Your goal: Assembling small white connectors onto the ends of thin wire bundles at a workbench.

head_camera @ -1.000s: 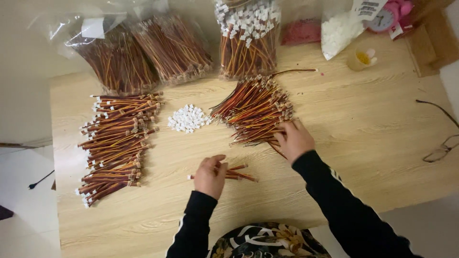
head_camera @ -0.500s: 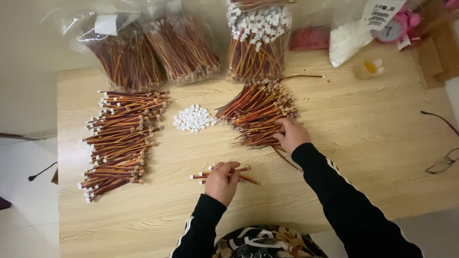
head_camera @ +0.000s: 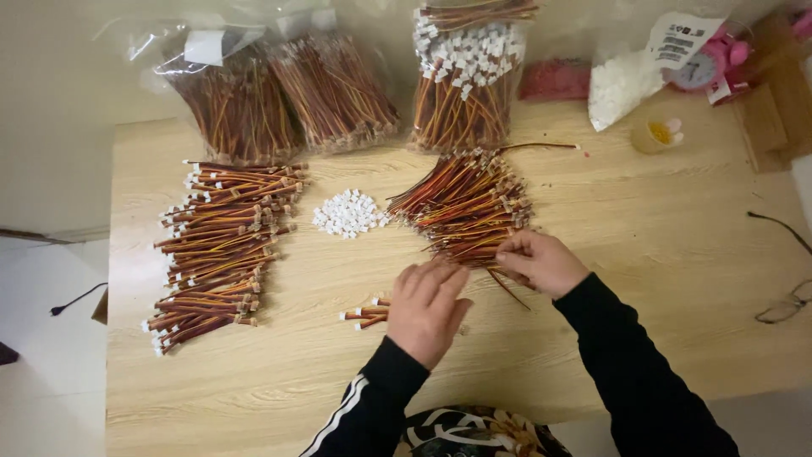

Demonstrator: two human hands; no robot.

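**Hands at the loose wire pile**

Pale wood grain runs across the table (head_camera: 660, 254), its far edge crowded with clear bags that the picture's top border cuts off. What the right hand (head_camera: 541, 262) pinches is hard to make out: its fingers are curled together at the near edge of the loose wire pile (head_camera: 465, 203), seemingly on a thin wire or two. The left hand (head_camera: 427, 309) lies palm down, fingers spread and gripping nothing visible, covering part of a small wire bundle (head_camera: 365, 314), so that only the ends stick out to its left. The pile's wires are red, orange and dark, fanned out, some with white plugs. Just left of it sits a heap of white connectors (head_camera: 347, 213), and farther left a stacked wire row (head_camera: 220, 245). Glasses (head_camera: 782, 296) lie at the right edge.
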